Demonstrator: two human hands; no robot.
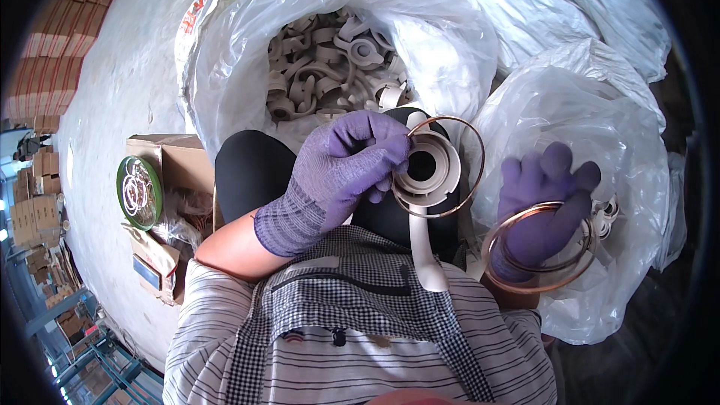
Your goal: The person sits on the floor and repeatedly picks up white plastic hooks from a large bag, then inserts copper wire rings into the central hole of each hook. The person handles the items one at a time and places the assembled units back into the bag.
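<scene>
Copper ring (484,159) overlaps round end of beige plastic part (449,172); whether seated around it, cannot tell. Left hand (352,154), left of part: grip narrow, pinching ring's edge. Right hand (536,199), right of part: grip wide, fingers spread, spare rings (511,283) looped about it. Risks: one-sided pinch may tilt ring; part, right hand off it, may twist; spare rings may slip.

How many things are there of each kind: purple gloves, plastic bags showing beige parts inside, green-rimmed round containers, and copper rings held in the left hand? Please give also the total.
Purple gloves: 2
Plastic bags showing beige parts: 2
Green-rimmed round container: 1
Copper ring in left hand: 1
Total: 6
</scene>
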